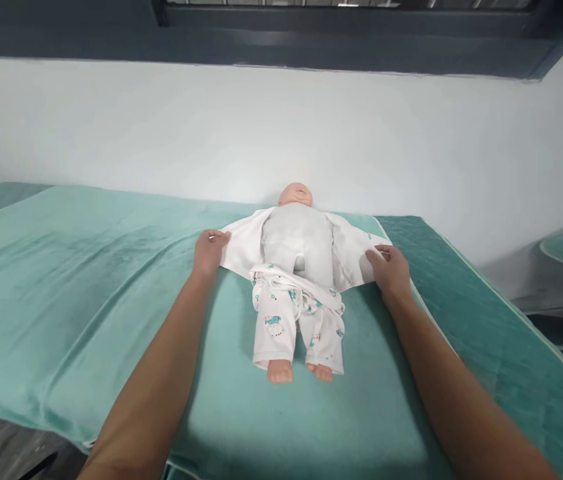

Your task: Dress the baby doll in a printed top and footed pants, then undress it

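Note:
A baby doll (297,233) lies on its back, head toward the wall and feet toward me. Its white baby shirt (244,241) is spread apart at the front, baring the pale cloth torso. Printed baby trousers (275,327) cover the legs, with the waistband bunched around the thighs. On the left, my left hand (210,251) pinches one front edge of the shirt and draws it outward. My right hand (390,268) grips the opposite edge between thumb and fingers. The doll's arms are hidden under the cloth.
A light green blanket (86,280) covers the surface under the doll, with folds on the left. Darker green cloth (486,333) lies along the right side. Behind the doll's head rises a white wall (281,127), below a dark frame (341,43).

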Motion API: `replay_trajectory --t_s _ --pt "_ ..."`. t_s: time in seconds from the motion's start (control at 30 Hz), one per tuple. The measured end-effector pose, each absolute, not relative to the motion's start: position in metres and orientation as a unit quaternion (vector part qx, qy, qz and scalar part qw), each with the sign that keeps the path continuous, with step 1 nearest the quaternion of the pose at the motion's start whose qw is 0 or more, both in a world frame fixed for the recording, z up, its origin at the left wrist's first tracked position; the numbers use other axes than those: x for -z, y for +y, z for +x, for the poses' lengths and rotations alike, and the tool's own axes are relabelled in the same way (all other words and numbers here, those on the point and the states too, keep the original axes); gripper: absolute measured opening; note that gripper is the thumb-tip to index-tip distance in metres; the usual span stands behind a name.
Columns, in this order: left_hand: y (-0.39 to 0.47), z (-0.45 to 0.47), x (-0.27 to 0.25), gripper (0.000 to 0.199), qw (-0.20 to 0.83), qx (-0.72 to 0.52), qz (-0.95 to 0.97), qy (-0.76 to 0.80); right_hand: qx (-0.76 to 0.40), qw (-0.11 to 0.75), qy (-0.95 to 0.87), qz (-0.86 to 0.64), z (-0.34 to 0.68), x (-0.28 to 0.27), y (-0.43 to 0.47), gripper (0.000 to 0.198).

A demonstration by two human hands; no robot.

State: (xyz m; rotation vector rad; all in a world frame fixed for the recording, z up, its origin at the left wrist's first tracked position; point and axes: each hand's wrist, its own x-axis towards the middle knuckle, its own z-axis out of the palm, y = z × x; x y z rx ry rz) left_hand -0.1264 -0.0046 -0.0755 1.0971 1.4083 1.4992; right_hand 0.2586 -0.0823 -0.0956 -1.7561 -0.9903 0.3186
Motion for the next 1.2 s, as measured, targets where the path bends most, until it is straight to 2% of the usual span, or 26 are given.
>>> replay_trajectory --t_s 0.17,0.3,0.53,0.63,0.7,0.77,0.83,0.87,0.93,1.03,1.1,1.2 --pt "-0.017 -0.145 0.076 0.026 0.235 -0.500 0.514 0.656 -0.076 0.449 -0.457 -0.764 0.287 0.095 -0.102 0.039" --pt "-0.024 -0.146 0.076 0.018 0.127 -0.438 0.553 0.697 -0.009 0.427 -0.453 -0.783 0.296 0.098 -0.102 0.035" --pt "-0.029 -0.133 0.077 0.018 0.053 -0.254 0.608 0.750 0.005 0.293 -0.485 -0.824 0.279 0.101 -0.107 0.036" --pt "-0.034 -0.129 0.076 0.022 0.022 -0.239 0.623 0.745 0.061 0.314 -0.499 -0.805 0.269 0.098 -0.111 0.039" --pt "-0.037 -0.126 0.075 0.025 -0.022 -0.252 0.639 0.726 0.088 0.377 -0.539 -0.748 0.260 0.093 -0.114 0.035" --pt "-0.040 -0.119 0.073 0.025 -0.054 -0.294 0.661 0.688 0.052 0.447 -0.586 -0.673 0.245 0.085 -0.118 0.026" --pt "-0.045 -0.109 0.069 0.018 -0.015 -0.375 0.677 0.633 -0.063 0.484 -0.626 -0.608 0.226 0.077 -0.123 0.017" --pt "-0.048 -0.103 0.067 0.014 0.045 -0.420 0.677 0.603 -0.133 0.480 -0.644 -0.581 0.217 0.073 -0.127 0.016" --pt "-0.056 -0.091 0.062 0.012 0.219 -0.477 0.657 0.541 -0.241 0.451 -0.676 -0.530 0.201 0.066 -0.134 0.019" --pt "-0.067 -0.081 0.054 0.021 0.431 -0.446 0.636 0.460 -0.311 0.430 -0.702 -0.476 0.189 0.059 -0.143 0.026" --pt "-0.072 -0.081 0.047 0.022 0.480 -0.410 0.653 0.418 -0.325 0.435 -0.707 -0.453 0.190 0.055 -0.146 0.026" --pt "-0.075 -0.090 0.038 0.016 0.496 -0.353 0.704 0.365 -0.341 0.428 -0.724 -0.421 0.193 0.050 -0.148 0.021"
